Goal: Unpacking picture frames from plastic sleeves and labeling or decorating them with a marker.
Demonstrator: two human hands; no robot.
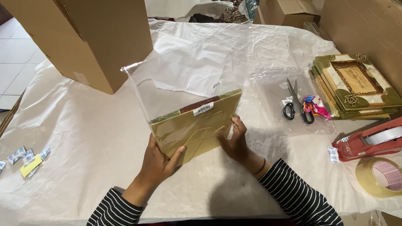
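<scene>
I hold a gold-green picture frame (195, 128) with its back toward me, a thin wire stand across it. It sits partly inside a clear plastic bag (183, 80) that rises above its top edge. My left hand (159, 163) grips the frame's lower left edge through the bag. Its lower right edge is gripped by my right hand (235, 141). Both sleeves are black-and-white striped.
A large cardboard box (90, 35) stands at the back left of the white-paper-covered table (80, 139). At the right lie black scissors (296, 104), a stack of ornate frames (355, 86), a red tape dispenser (380, 139) and a tape roll (381, 176). Small sachets (21, 160) lie far left.
</scene>
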